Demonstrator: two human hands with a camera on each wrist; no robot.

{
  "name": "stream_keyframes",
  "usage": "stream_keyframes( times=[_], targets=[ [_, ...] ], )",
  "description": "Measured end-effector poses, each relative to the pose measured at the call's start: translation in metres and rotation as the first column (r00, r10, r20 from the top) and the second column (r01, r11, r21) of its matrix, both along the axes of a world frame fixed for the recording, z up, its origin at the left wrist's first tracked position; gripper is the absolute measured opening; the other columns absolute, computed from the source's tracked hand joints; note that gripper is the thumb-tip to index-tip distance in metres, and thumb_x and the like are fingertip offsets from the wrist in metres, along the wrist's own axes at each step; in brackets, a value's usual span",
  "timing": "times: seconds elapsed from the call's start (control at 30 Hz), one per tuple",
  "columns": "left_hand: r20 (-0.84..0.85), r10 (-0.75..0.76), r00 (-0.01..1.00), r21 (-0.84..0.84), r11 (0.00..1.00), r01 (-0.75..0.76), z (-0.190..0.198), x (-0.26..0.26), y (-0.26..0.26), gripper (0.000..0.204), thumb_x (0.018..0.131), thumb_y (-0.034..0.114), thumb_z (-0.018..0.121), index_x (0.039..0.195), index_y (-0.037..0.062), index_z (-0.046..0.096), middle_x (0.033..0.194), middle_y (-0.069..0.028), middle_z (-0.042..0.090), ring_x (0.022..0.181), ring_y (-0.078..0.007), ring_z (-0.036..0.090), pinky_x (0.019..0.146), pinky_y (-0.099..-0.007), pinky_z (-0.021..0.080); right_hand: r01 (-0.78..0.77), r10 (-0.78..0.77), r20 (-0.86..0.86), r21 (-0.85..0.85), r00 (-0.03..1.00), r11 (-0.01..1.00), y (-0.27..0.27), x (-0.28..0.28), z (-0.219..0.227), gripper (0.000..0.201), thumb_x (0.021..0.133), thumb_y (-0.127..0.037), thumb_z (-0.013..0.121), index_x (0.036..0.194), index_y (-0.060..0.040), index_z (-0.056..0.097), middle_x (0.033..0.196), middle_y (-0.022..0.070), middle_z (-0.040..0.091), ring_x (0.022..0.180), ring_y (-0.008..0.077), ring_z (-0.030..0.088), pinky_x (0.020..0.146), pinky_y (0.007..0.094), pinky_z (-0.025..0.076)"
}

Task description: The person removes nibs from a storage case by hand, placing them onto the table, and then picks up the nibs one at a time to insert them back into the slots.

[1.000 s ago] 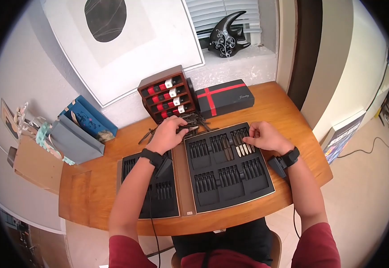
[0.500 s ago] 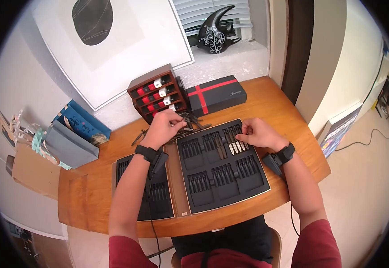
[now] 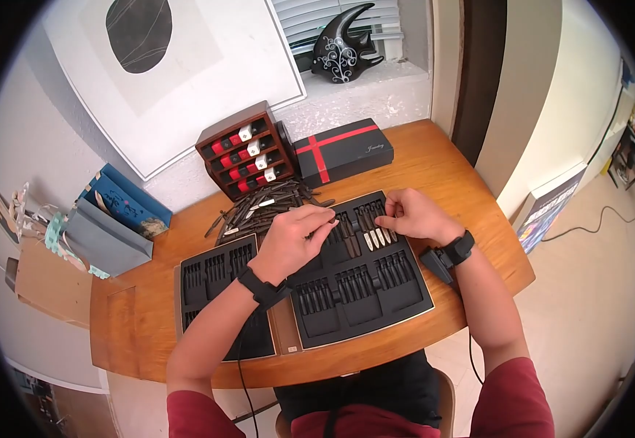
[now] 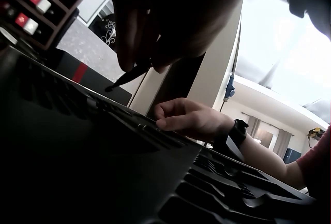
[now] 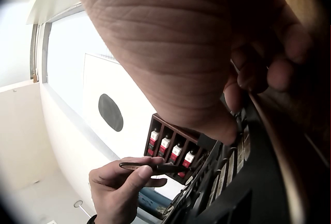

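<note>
The left hand (image 3: 295, 241) pinches a slim dark piece (image 5: 160, 167) between thumb and fingers, above the right-hand black tray (image 3: 365, 312). The right hand (image 3: 418, 215) is at the upper right compartment, its thumb beside the light-ended pieces (image 3: 376, 238); its fingers are curled narrow, but I cannot tell if they hold one. On the worktop (image 3: 142, 321), a pile of dark pieces (image 3: 266, 204) lies before the wooden rack (image 3: 233, 124). The dark box (image 3: 365, 150) with red ribbon carries pale script beginning with "J"; the rest is too small for reading.
</note>
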State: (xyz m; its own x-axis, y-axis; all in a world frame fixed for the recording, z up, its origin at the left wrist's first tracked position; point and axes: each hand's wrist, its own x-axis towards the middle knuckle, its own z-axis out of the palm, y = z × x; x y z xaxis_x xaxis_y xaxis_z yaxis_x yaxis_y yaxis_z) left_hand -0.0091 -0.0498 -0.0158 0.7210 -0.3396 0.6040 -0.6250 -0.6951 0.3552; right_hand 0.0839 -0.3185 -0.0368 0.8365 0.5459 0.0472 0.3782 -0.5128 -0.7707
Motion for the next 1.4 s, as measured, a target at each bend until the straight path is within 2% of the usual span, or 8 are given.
stream_keyframes(
  times=[0.03, 0.37, 0.43, 0.53, 0.77, 0.93, 1.03, 1.4],
  targets=[
    [0.02, 0.008, 1.0, -0.038, 0.999, -0.007, 0.0, 0.001, 0.0, 0.016, 0.089, 0.004, 0.081, 0.104, 0.0, 0.08, 0.099, -0.0141, 0.079, 0.086, -0.0298, 0.077, 0.076, -0.0343, 0.062, 0.005, -0.005, 0.015, -0.019, 1.0, 1.0, 0.0, 0.0, 0.001, 0.031, 0.084, -0.026, 0.086, 0.079, -0.0006, 0.069, 0.072, 0.0154, 0.071, 0.068, 0.0275, 0.07, 0.063, 0.0394, 0.053],
    [-0.114, -0.002, 0.993, 0.112, 0.994, 0.015, -0.004, 0.0, -0.002, 0.016, 0.087, 0.004, 0.079, 0.102, -0.0002, 0.08, 0.104, -0.015, 0.079, 0.094, -0.032, 0.076, 0.084, -0.0376, 0.062, 0.008, -0.008, 0.004, -0.011, 1.0, 1.0, 0.0, 0.002, -0.004, 0.031, 0.084, -0.025, 0.086, 0.08, -0.0002, 0.069, 0.073, 0.016, 0.071, 0.068, 0.0276, 0.069, 0.062, 0.0392, 0.053],
    [-0.17, -0.021, 0.985, 0.323, 0.943, 0.076, -0.003, -0.001, -0.008, 0.015, 0.087, 0.006, 0.077, 0.1, -0.0013, 0.08, 0.107, -0.0156, 0.079, 0.097, -0.0334, 0.076, 0.088, -0.0395, 0.062, -0.003, 0.002, 0.035, 0.021, 0.999, 1.0, 0.0, 0.002, -0.006, 0.032, 0.087, -0.025, 0.086, 0.078, -0.002, 0.065, 0.064, 0.0058, 0.062, 0.06, 0.0144, 0.057, 0.055, 0.0329, 0.044],
    [-0.212, 0.014, 0.977, 0.498, 0.862, 0.096, 0.003, -0.004, -0.013, 0.019, 0.087, 0.007, 0.076, 0.102, -0.0037, 0.078, 0.11, -0.0179, 0.078, 0.101, -0.0345, 0.075, 0.092, -0.0403, 0.062, -0.007, 0.007, 0.042, 0.014, 0.999, 1.0, 0.0, 0.0, -0.003, 0.032, 0.087, -0.024, 0.086, 0.078, -0.0019, 0.065, 0.064, 0.0063, 0.062, 0.059, 0.0147, 0.057, 0.054, 0.033, 0.044],
    [-0.206, -0.063, 0.976, 0.554, 0.815, 0.17, 0.0, -0.017, -0.002, 0.027, 0.094, 0.012, 0.072, 0.114, -0.0051, 0.075, 0.124, -0.0246, 0.073, 0.121, -0.0369, 0.069, 0.11, -0.0432, 0.053, -0.016, 0.014, 0.075, 0.032, 0.997, 0.999, 0.0, 0.003, -0.009, 0.032, 0.086, -0.024, 0.086, 0.077, -0.0016, 0.065, 0.064, 0.0067, 0.063, 0.058, 0.0154, 0.058, 0.054, 0.0332, 0.045],
    [-0.324, -0.111, 0.939, 0.629, 0.717, 0.302, 0.019, -0.03, 0.003, 0.045, 0.103, 0.023, 0.062, 0.14, -0.0036, 0.062, 0.155, -0.0304, 0.049, 0.147, -0.0404, 0.046, 0.123, -0.0518, 0.035, -0.013, 0.011, 0.059, 0.035, 0.998, 0.999, 0.0, 0.002, -0.009, 0.032, 0.087, -0.024, 0.086, 0.078, -0.0015, 0.065, 0.064, 0.0074, 0.064, 0.058, 0.0161, 0.059, 0.055, 0.0336, 0.046],
    [-0.342, -0.13, 0.931, 0.645, 0.688, 0.333, 0.014, -0.033, 0.01, 0.053, 0.105, 0.028, 0.06, 0.147, -0.0036, 0.056, 0.162, -0.0322, 0.039, 0.153, -0.0407, 0.038, 0.124, -0.0546, 0.029, -0.01, 0.008, 0.074, 0.025, 0.997, 1.0, 0.0, 0.002, -0.007, 0.032, 0.087, -0.024, 0.085, 0.078, -0.0015, 0.065, 0.064, 0.0075, 0.064, 0.058, 0.0159, 0.059, 0.055, 0.0338, 0.046],
    [-0.442, -0.068, 0.894, 0.594, 0.725, 0.349, 0.011, -0.033, 0.015, 0.07, 0.107, 0.04, 0.056, 0.155, -0.0094, 0.042, 0.167, -0.0317, 0.032, 0.157, -0.0396, 0.032, 0.125, -0.0492, 0.026, -0.018, 0.015, 0.052, 0.045, 0.999, 0.999, -0.002, 0.0, -0.006, 0.031, 0.087, -0.023, 0.086, 0.077, -0.0027, 0.065, 0.064, 0.0044, 0.062, 0.058, 0.0133, 0.055, 0.053, 0.032, 0.043]
  ],
)
